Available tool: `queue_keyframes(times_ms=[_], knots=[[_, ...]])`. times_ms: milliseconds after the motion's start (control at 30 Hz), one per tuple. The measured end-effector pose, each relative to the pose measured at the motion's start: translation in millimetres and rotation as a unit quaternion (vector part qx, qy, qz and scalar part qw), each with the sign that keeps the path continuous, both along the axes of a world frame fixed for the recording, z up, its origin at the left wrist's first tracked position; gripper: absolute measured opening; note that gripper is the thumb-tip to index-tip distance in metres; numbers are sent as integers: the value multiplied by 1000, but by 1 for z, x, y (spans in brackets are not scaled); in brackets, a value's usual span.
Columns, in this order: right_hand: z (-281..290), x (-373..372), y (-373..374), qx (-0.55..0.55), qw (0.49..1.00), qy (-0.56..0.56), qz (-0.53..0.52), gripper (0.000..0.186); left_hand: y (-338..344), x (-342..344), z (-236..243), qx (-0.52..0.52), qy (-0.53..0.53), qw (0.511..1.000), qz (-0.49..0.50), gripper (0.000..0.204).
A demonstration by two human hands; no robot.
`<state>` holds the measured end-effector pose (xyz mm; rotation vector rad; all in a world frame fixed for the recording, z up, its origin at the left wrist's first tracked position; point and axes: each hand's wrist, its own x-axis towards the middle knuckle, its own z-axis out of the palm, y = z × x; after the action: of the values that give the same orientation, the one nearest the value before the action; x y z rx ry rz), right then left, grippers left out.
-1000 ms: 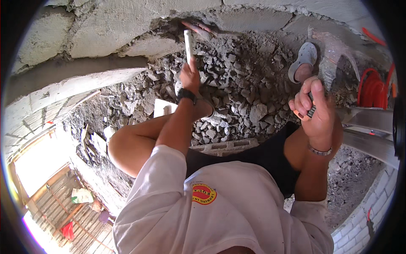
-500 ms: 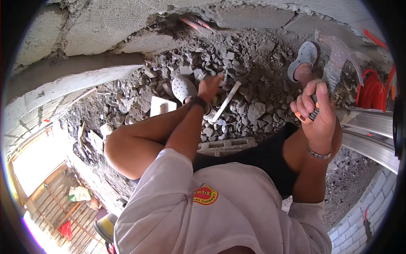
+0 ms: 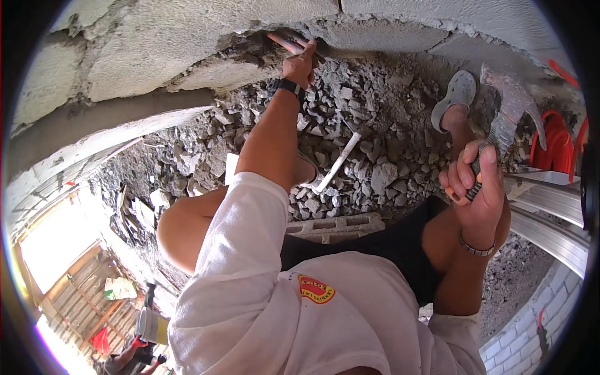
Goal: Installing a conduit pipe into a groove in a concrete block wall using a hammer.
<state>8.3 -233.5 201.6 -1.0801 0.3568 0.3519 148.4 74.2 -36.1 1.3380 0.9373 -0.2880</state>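
In the upper middle, my left hand [image 3: 300, 67] reaches into a broken hollow at the foot of the block wall [image 3: 169, 37]. Its index finger is stretched out beside orange pipes [image 3: 284, 42]; the other fingers are partly hidden, and I see nothing held. My right hand [image 3: 478, 181] is closed around the orange and dark grip of a claw hammer [image 3: 509, 103], above my right knee. The hammer's head points up and away, worn and dusty, over the ground near my right shoe [image 3: 459, 94].
Broken rubble [image 3: 381, 169] covers the ground, with a white stick [image 3: 337, 162] on it. A hollow concrete block [image 3: 337, 226] lies before me. Red plastic [image 3: 550, 140] and metal channels [image 3: 544, 197] stand at right. Lower left, another person's red-gloved hand [image 3: 138, 342] is near a yellow-grey container [image 3: 153, 326].
My left hand has moved from above the rubble up to the wall hollow. My right hand still holds the hammer, slightly lower in view. Another person has come into view at lower left.
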Motion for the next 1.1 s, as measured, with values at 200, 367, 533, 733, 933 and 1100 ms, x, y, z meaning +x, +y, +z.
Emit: queue_keyframes(times_ms=[200, 367, 533, 733, 933, 1100], knots=[[1, 5, 6, 12, 1000, 1, 7, 31, 1, -4, -11, 57, -77, 995, -8, 40], [2, 7, 8, 6, 1000, -7, 22, 31, 3, -10, -8, 13, -100, 995, 3, 36], [7, 10, 6, 20, 1000, -8, 22, 33, 2, -9, -1, -6, -86, 996, 0, 34], [6, 8, 9, -19, 1000, -2, 13, 36, 6, -8, -6, 27, -65, 997, -8, 35], [9, 9, 6, -18, 999, -10, 26, 39, 0, -7, 4, 28, -23, 999, -22, 31], [10, 7, 6, -26, 999, -19, 44, 39, 4, -9, 3, 8, -43, 999, -14, 35]])
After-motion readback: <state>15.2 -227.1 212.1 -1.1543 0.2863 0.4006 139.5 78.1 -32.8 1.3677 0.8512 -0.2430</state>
